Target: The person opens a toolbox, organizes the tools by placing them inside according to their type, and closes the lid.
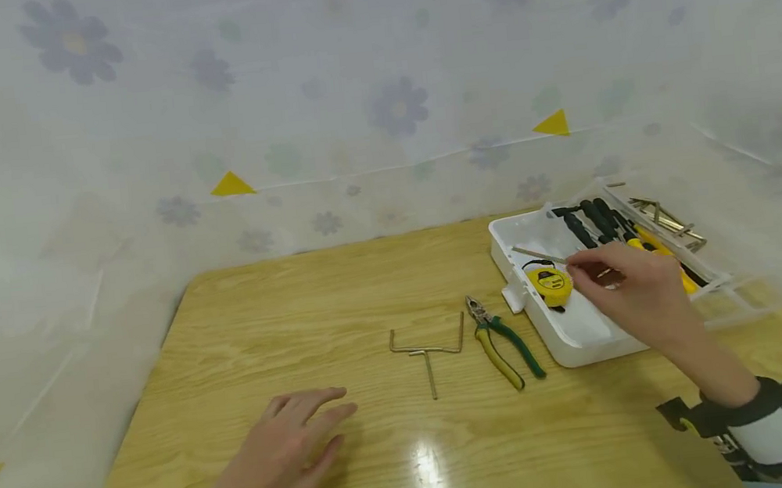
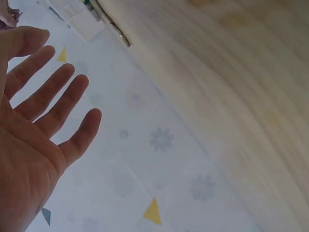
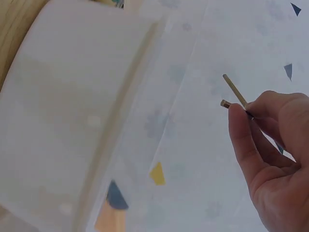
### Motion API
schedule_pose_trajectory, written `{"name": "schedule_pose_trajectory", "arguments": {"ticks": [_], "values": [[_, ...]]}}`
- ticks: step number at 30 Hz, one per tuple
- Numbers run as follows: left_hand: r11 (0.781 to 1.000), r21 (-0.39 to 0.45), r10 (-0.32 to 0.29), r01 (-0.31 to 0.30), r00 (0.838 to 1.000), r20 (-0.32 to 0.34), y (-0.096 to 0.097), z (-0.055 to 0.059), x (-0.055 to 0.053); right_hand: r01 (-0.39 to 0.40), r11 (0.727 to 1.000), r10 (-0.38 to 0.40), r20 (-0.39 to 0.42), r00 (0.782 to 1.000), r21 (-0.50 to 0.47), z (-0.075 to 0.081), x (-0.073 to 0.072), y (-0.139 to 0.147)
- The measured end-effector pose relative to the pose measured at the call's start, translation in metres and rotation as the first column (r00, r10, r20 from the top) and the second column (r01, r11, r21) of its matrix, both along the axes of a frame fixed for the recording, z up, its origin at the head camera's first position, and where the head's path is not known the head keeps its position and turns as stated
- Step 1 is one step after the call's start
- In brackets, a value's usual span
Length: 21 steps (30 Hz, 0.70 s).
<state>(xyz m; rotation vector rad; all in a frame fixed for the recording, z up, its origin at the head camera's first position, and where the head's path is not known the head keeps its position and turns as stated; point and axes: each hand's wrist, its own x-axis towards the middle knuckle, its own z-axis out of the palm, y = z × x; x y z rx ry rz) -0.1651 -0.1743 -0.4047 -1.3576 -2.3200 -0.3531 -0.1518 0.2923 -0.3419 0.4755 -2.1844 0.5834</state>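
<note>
My right hand [image 1: 639,295] pinches a thin brass-coloured hex key [image 1: 536,253] between thumb and fingertips, above the white toolbox [image 1: 574,350]. In the right wrist view, two ends of the hex key [image 3: 234,88] stick out past the fingers. Over the front left of the table hovers my left hand [image 1: 280,451], fingers spread and holding nothing. Several L-shaped hex keys [image 1: 431,377] lie on the wood to its upper right. Beside them are pliers [image 1: 487,324] with yellow and green handles. A yellow tape measure [image 1: 552,285] sits in the toolbox, below the held hex key.
Black-handled screwdrivers [image 1: 597,218] lie at the toolbox's back. The clear lid [image 1: 749,292] is folded out to the right, with more brass-coloured keys [image 1: 672,221] in it. A floral plastic sheet [image 1: 342,107] hangs behind the wooden table [image 1: 278,318].
</note>
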Motion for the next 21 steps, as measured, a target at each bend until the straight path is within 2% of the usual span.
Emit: {"name": "schedule_pose_trajectory", "arguments": {"ticks": [5,9,12,17,21], "values": [[0.998,0.010,-0.062,0.062,0.998,-0.012,0.012,0.000,0.001,0.189,0.978,-0.191,-0.015,0.981,-0.093,0.008,0.017,0.031],[0.996,0.012,-0.083,0.084,0.996,-0.021,0.019,0.000,0.002,0.320,0.943,-0.319,0.022,0.947,-0.094,0.013,0.028,0.055],[0.996,0.015,-0.093,0.093,0.995,-0.028,0.020,0.000,0.003,0.407,0.912,-0.403,0.066,0.913,-0.053,0.012,0.033,0.074],[0.996,0.021,-0.089,0.090,0.996,-0.026,0.020,-0.002,0.004,0.495,0.869,-0.487,0.165,0.858,-0.015,0.010,0.038,0.101],[0.996,0.024,-0.081,0.081,0.996,-0.022,0.020,-0.003,0.003,0.534,0.845,-0.526,0.241,0.815,0.039,0.008,0.032,0.117]]}}
